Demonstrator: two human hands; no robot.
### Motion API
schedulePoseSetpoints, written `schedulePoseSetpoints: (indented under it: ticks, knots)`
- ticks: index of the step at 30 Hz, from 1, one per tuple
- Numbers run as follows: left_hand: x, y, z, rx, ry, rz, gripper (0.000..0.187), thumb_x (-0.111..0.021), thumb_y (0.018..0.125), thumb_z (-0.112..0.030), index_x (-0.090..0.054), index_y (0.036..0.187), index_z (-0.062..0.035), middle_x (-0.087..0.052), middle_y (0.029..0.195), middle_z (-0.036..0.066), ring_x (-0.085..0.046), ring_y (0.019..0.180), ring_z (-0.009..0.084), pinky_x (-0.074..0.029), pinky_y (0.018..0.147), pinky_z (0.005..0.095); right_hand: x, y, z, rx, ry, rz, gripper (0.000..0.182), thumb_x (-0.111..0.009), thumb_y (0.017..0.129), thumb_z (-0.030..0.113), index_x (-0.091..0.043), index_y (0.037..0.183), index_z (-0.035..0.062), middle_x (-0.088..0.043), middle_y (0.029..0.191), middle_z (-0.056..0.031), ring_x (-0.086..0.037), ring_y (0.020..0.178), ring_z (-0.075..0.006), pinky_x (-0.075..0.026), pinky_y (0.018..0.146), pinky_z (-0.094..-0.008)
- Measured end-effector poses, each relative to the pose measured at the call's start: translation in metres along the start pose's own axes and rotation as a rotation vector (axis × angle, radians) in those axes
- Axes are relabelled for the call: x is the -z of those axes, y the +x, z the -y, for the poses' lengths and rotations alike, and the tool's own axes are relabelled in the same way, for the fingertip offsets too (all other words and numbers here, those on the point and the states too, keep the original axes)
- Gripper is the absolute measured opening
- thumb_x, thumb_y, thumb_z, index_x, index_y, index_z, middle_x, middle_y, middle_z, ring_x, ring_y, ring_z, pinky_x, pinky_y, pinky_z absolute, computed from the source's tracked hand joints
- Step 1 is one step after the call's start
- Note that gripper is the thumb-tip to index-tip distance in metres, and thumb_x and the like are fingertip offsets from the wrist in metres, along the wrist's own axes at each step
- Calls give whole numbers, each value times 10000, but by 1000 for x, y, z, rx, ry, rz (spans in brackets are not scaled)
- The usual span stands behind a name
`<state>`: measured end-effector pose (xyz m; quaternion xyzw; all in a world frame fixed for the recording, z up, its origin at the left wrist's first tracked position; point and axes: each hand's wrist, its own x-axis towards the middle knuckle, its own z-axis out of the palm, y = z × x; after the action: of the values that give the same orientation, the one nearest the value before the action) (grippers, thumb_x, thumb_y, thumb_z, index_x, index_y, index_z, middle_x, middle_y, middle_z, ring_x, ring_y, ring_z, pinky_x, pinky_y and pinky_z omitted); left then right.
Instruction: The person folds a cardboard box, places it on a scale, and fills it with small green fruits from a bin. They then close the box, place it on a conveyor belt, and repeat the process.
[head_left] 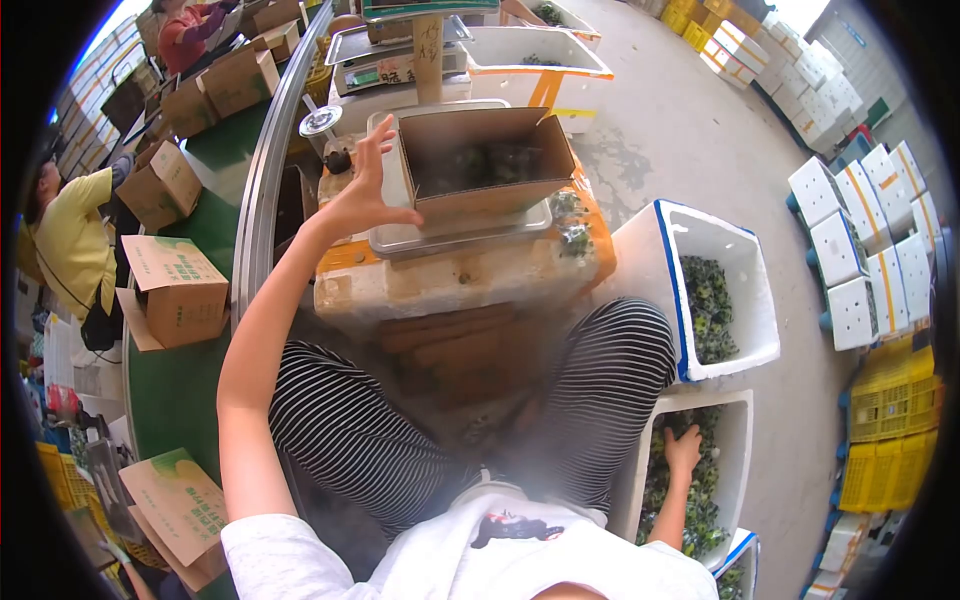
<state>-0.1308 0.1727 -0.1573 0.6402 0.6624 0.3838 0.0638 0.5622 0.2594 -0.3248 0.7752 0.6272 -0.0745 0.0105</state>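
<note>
My left hand [365, 190] is raised at the left side of an open cardboard box [490, 200], its fingers and thumb spread with nothing between them. The box stands on a metal tray [400, 243] and has dark contents that are hard to make out. At the lower right, my right hand [683, 448] reaches into a white foam box [738, 440] of green leafy produce [655, 480]. Its fingers are apart and touch the leaves; I see nothing held in them.
Another foam box [755, 290] of greens stands beside my knee. To the left runs a green conveyor [160, 395] with a metal rail [262, 190] and cardboard boxes [190, 300]. A person in yellow [75, 240] works beyond it. Yellow crates [890, 390] stand far right.
</note>
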Motion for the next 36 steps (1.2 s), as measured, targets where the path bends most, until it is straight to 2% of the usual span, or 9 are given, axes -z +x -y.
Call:
schedulePoseSetpoints:
  ticks: [2,3,6,10,16,20,24,26,36]
  knots:
    - [-3,1,2,-30,7,-3,1365,-899,576,-445,61,1502,-148,-60,1535,137,-213,1378,334,-215,1165,489,11,12,-11,62,59,19,443,-720,791,301,-543,1068,4,-614,1017,-253,-590,950,-446,-471,783,-498]
    - [-4,1,2,-23,-1,-2,1366,-898,577,-446,62,1502,-149,-61,1535,137,-210,1380,336,-214,1166,490,26,7,-2,33,55,-97,329,-754,755,273,-585,871,15,-644,870,-187,-608,897,-407,-469,767,-478]
    - [0,-1,-6,-2,13,11,1367,-895,580,-453,65,1504,-145,-68,1530,143,-198,1387,336,-205,1168,495,73,3,15,20,-58,-322,192,-679,829,233,-610,861,57,-618,917,-116,-607,848,-358,-472,726,-472]
    - [-3,-4,-11,85,11,66,1367,-898,577,-440,52,1505,-118,-96,1510,157,-200,1394,325,-197,1168,473,141,15,58,182,100,-636,153,-581,897,175,-577,816,45,-601,821,-147,-582,773,-385,-438,668,-472]
    - [-7,-17,15,83,49,53,1311,-907,592,-280,6,1498,-22,-198,1469,184,-243,1386,310,-217,1143,406,193,16,115,352,455,-521,136,-537,930,116,-587,873,3,-632,799,-216,-629,769,-387,-479,664,-409]
    - [-7,-11,21,83,-223,59,1321,-908,533,-235,-30,1515,-140,-214,1491,122,-280,1377,297,-259,1132,450,194,-15,116,349,586,-574,150,-547,942,118,-557,863,-8,-589,734,-188,-569,665,-344,-456,631,-380]
    - [-14,-11,38,24,-143,34,1325,-906,579,-252,18,1521,-134,-190,1491,128,-270,1376,310,-266,1134,439,216,-30,168,587,657,-606,156,-564,952,139,-548,880,2,-525,690,-134,-446,583,-227,-410,571,-325]
    - [-11,-12,25,19,97,55,1314,-897,613,-265,44,1518,-118,-153,1497,135,-257,1369,315,-273,1128,436,229,-29,211,844,700,-690,139,-569,950,136,-556,889,12,-572,726,-111,-504,606,-225,-419,569,-312]
    - [-23,-3,-13,91,-52,-12,1258,-897,612,-304,-26,1487,-64,-258,1409,199,-282,1331,315,-237,1129,418,229,-56,502,1650,427,-485,196,-513,963,247,-492,927,56,-641,773,-165,-636,709,-360,-495,612,-443]
